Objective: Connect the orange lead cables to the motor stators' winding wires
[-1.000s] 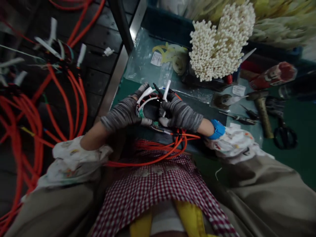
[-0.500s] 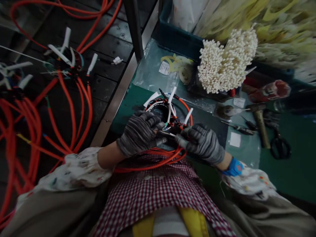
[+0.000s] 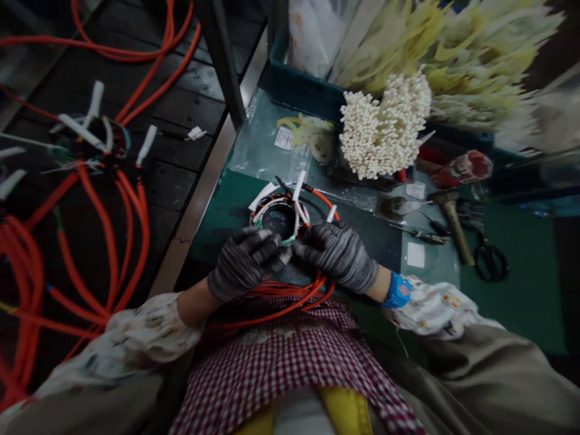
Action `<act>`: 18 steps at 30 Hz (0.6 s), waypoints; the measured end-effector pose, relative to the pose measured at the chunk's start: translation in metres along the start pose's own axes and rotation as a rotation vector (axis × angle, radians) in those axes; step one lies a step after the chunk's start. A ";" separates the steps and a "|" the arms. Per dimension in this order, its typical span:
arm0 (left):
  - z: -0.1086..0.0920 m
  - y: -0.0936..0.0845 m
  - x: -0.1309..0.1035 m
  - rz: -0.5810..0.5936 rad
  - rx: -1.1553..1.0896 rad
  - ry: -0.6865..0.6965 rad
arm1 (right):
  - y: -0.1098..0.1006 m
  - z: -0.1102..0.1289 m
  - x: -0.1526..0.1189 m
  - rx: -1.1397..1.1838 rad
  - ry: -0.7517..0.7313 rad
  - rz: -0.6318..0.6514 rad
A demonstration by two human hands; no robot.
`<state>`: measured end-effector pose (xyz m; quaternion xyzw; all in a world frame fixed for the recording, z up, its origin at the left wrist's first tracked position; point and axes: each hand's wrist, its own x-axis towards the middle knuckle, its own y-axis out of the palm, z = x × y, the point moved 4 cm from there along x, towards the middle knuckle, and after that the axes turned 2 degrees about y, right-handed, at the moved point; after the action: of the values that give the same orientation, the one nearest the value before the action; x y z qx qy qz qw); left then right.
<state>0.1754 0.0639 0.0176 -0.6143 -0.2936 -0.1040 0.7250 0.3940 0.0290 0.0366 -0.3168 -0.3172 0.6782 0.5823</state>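
Note:
A ring-shaped wound coil (image 3: 261, 212) with white sleeves and orange leads lies on the green work surface (image 3: 212, 211). My left hand (image 3: 247, 263), in a grey striped glove, is at the ring's lower left edge with its fingers curled together. At the lower right edge, my gloved right hand (image 3: 339, 254) has its fingers closed on the ring's near side, beside a green bit of the winding. What is pinched between the fingers is too small to name. Orange cables (image 3: 290, 290) loop between the ring and my checked apron.
Beyond the ring stand a bundle of white-tipped sticks (image 3: 385, 130) and a blue bin (image 3: 303, 84) of yellowish strips. Hammer (image 3: 457, 232), scissors (image 3: 490, 261) and a screwdriver (image 3: 426, 235) lie to the right. More coils with orange cables (image 3: 104, 223) are at left.
The view has shifted. Both hands have come closer together at the ring's near edge, and the thin pale piece that was between them no longer shows.

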 end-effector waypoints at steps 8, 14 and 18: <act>-0.003 0.022 -0.004 -0.187 -0.120 -0.185 | -0.079 -0.072 -0.004 -0.038 -0.193 -0.624; -0.003 0.028 -0.001 -0.122 -0.190 -0.302 | -0.091 -0.128 0.008 -0.420 0.016 -0.890; 0.000 0.029 0.000 -0.081 -0.154 -0.274 | -0.085 -0.113 0.009 -0.242 -0.013 -0.876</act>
<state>0.1898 0.0706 -0.0065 -0.6640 -0.4055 -0.0705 0.6242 0.5329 0.0547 0.0363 -0.2141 -0.5018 0.3282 0.7711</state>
